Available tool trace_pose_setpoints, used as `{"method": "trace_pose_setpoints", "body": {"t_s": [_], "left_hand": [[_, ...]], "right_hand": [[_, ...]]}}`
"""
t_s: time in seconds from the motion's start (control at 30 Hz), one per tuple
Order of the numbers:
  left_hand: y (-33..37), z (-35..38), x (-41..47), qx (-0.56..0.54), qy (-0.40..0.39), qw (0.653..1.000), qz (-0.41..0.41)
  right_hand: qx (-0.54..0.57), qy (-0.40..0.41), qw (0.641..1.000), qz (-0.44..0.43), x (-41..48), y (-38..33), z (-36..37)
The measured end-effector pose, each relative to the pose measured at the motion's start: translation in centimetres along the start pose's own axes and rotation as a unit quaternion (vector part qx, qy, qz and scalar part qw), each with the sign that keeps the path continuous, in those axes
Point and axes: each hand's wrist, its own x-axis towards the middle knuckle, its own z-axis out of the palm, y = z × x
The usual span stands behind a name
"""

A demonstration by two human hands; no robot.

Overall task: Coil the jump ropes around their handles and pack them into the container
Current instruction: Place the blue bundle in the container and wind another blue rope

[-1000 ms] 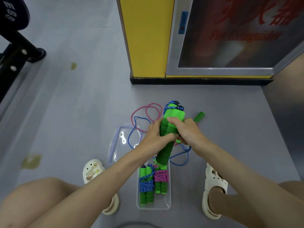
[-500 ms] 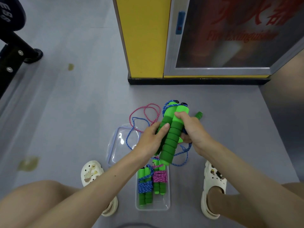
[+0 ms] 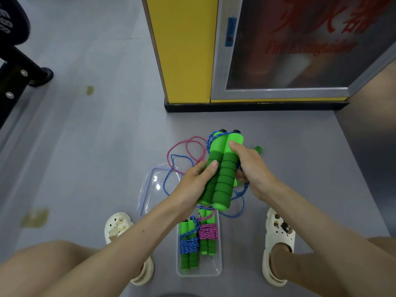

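grey floor (image 3: pixel 96 146), both hands gripping green handles (image 3: pixel 222 168), container (image 3: pixel 217 271) below

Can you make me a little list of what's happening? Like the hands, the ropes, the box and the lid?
left hand: grips the green handles
right hand: holds the same handles, thumb near their top
blue rope: hangs loose from the handles, not yet coiled
pink rope: loose on the floor
container: on the floor, with a blue bundle and a pink bundle inside
lid: off, beside the container
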Motion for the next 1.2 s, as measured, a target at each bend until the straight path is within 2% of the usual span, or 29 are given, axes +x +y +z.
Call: {"method": "trace_pose_setpoints", "body": {"t_s": [0.2,0.33,0.5,0.73,0.87,1.03,1.1,1.2], "left_hand": [[-0.4,-0.2,-0.4,-0.063,-0.084,0.994,-0.045],[0.4,-0.5,-0.2,-0.073,-0.075,0.994,-0.036],[0.9,-1.3,0.4,0.083,0.011,0.996,0.043],[0.0,-2.7,0.9,0.28,0.099,0.95,0.097],[0.2,-2.8,1.0,0.413,0.145,0.89,0.129],[-0.2,-2.2,1.0,0.523,0.197,0.816,0.148],[-0.2,-2.0,0.7,0.589,0.218,0.76,0.169],[-0.7,-1.7,0.6,0.691,0.234,0.653,0.203]], "right_hand": [[0.0,-0.054,0.999,-0.01,-0.9,-0.5,0.0],[-0.017,-0.065,0.998,-0.016,-0.4,-0.3,-0.2],[-0.09,-0.076,0.993,-0.013,-0.1,-0.6,-0.9],[-0.144,-0.09,0.986,0.01,0.4,0.2,-1.3],[-0.153,-0.116,0.981,0.015,0.2,0.4,-1.1],[-0.163,-0.136,0.977,0.007,-0.1,0.6,-0.6],[-0.131,-0.163,0.978,0.02,-0.1,0.6,-0.4],[-0.085,-0.194,0.977,0.033,-0.2,0.6,-0.2]]}}
